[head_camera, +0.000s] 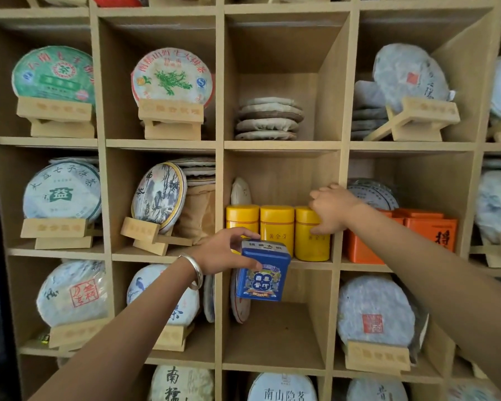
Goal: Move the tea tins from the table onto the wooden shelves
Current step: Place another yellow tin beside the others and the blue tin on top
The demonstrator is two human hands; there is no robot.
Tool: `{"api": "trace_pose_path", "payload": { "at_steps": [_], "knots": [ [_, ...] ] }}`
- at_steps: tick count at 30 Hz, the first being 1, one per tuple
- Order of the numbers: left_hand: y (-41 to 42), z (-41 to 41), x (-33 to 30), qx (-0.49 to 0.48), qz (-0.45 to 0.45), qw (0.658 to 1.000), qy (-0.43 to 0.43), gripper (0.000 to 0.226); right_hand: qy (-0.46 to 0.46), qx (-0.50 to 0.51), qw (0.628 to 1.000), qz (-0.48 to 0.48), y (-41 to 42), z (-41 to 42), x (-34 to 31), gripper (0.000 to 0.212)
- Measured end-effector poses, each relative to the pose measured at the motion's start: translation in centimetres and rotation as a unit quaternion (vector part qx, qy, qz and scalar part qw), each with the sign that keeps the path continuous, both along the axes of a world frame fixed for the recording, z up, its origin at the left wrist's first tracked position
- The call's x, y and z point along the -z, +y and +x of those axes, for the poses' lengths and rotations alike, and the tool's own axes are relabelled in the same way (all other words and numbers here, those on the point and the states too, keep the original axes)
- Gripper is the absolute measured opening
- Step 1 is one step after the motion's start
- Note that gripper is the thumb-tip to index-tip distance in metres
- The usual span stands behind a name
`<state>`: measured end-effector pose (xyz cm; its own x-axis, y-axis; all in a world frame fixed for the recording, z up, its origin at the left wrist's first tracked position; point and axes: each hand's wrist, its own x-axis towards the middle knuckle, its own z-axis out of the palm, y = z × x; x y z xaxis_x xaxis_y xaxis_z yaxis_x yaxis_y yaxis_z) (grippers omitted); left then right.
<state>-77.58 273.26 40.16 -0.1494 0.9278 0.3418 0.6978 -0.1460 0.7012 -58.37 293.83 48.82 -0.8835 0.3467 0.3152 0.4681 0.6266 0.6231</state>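
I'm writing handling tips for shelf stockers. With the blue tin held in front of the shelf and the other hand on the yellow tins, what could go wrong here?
The left hand grips the blue tin only by its top, in mid-air before the shelf edge; it could slip and fall.

The right hand touches the rightmost yellow tin, which stands tight against two more; a push may topple the row.

The cubby's front row looks full, so squeezing the blue tin in could knock one out.

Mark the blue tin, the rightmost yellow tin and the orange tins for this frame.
blue tin (262, 273): head view, front printed face.
rightmost yellow tin (310, 241): head view, front of its body below the lid.
orange tins (430, 231): head view, front face of the right one.
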Motion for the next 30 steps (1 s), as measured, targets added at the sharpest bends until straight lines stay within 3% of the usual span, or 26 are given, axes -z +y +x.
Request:
{"api": "trace_pose_path", "payload": {
  "at_steps": [5,8,10,13,15,17,20,25,30],
  "knots": [
    [0.3,0.6,-1.0,0.001,0.044,0.999,-0.008,0.055,0.005,0.008,1.000,-0.019,-0.2,0.3,0.3,0.069],
    [0.5,0.9,-2.2,-0.001,0.071,0.997,-0.022,0.055,0.088,-0.044,0.994,-0.040,-1.0,1.1,-0.1,0.054],
    [0.6,1.0,-3.4,-0.003,0.095,0.995,-0.034,0.055,0.210,-0.119,0.960,-0.144,-1.5,1.8,-0.3,0.043],
    [1.1,1.4,-5.4,-0.016,0.153,0.985,-0.075,0.055,0.320,-0.196,0.862,-0.341,-2.0,2.5,0.0,0.043],
    [1.6,1.7,-6.8,-0.033,0.187,0.976,-0.105,0.054,0.336,-0.202,0.808,-0.439,-2.7,2.5,0.2,0.065],
    [2.0,1.9,-8.2,-0.046,0.201,0.967,-0.147,0.054,0.352,-0.201,0.782,-0.474,-3.1,1.9,0.3,0.087],
    [2.5,2.1,-9.7,-0.051,0.186,0.966,-0.173,0.057,0.386,-0.226,0.732,-0.513,-3.8,0.4,0.2,0.097],
    [3.6,2.0,-10.8,-0.085,0.209,0.962,-0.157,0.070,0.428,-0.213,0.718,-0.507,-4.3,-1.6,-0.5,0.056],
    [5.4,2.2,-10.4,-0.171,0.234,0.931,-0.223,0.071,0.460,-0.197,0.695,-0.516,-4.2,-3.5,-0.6,0.050]
  ]
}}
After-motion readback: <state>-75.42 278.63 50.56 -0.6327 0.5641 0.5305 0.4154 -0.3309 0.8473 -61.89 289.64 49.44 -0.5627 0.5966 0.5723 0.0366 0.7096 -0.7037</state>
